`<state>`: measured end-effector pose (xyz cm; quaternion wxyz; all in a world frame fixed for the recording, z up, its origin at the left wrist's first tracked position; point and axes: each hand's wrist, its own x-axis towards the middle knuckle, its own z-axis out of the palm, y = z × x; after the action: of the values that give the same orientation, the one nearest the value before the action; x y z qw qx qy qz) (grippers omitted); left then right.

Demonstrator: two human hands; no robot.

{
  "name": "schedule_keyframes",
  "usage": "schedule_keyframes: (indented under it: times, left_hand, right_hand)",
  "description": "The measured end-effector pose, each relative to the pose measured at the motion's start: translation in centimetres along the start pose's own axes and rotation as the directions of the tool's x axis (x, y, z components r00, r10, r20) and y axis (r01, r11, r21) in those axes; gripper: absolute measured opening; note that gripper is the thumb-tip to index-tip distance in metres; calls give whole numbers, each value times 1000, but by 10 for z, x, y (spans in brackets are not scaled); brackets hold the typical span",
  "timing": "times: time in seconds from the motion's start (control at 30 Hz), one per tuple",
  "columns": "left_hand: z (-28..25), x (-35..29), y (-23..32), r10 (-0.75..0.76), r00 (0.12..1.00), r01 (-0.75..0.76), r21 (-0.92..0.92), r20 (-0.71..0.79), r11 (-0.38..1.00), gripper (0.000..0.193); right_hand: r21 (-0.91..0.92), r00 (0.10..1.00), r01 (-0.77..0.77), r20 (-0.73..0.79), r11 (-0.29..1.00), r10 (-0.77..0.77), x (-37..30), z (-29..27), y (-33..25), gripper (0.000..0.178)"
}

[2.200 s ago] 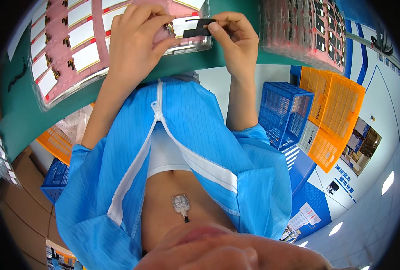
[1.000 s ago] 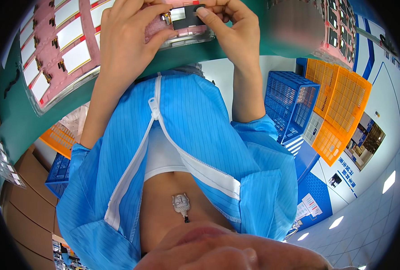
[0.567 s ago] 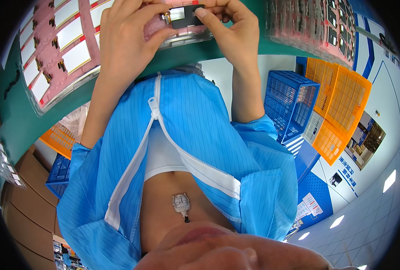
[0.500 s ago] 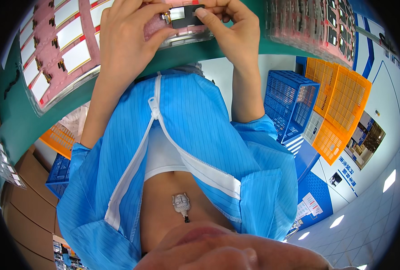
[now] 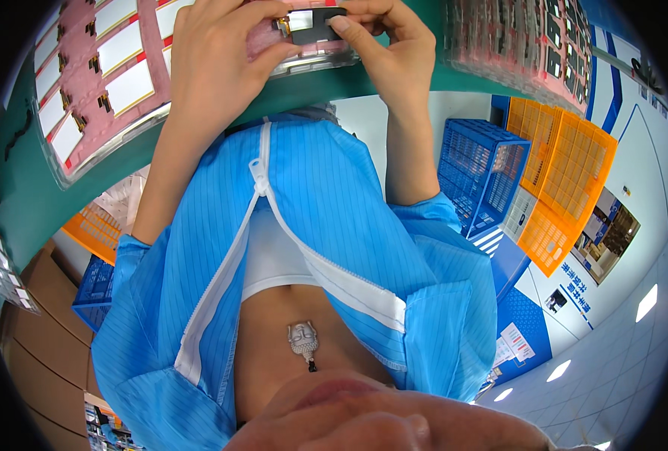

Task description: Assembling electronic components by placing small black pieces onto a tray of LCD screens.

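Near the top edge, both hands hold a small flat panel point(image 5: 320, 31) with a white part, a black part and a gold-coloured flex tail at its left end. My left hand point(image 5: 217, 64) pinches the flex-tail end between thumb and fingers. My right hand point(image 5: 400, 56) grips the black end, its thumb lying on top and its other fingers curled behind. Just beneath the panel is the edge of a clear plastic tray point(image 5: 322, 62) with pink in it. To the left of my left hand, a pink-lined tray point(image 5: 86, 154) carries several white panels with dark and gold connectors.
A stack of clear trays point(image 5: 492, 52) with pink layers and dark parts stands at right on the green work surface point(image 5: 37, 207). Blue crates point(image 5: 465, 169) and orange crates point(image 5: 567, 161) are beyond my right arm. Brown cartons point(image 5: 48, 353) sit lower left.
The view has shifted very slightly. Both hands keep their grip on the panel, with hardly any movement of the fingers.
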<state>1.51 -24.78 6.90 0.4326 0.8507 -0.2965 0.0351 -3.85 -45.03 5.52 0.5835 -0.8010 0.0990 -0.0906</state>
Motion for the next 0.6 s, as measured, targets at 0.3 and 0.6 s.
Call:
schedule_keyframes:
  times: [0.3,0.6]
  left_hand:
    - [0,4,5,-3,1000,3,-10,9,1000,39]
    - [1,2,6,-18,1000,18,-24,2,1000,37]
  right_hand:
    - [-142,959,174,-198,974,-200,-5,10,-10,17]
    - [-272,968,235,-25,933,-251,-4,6,-23,29]
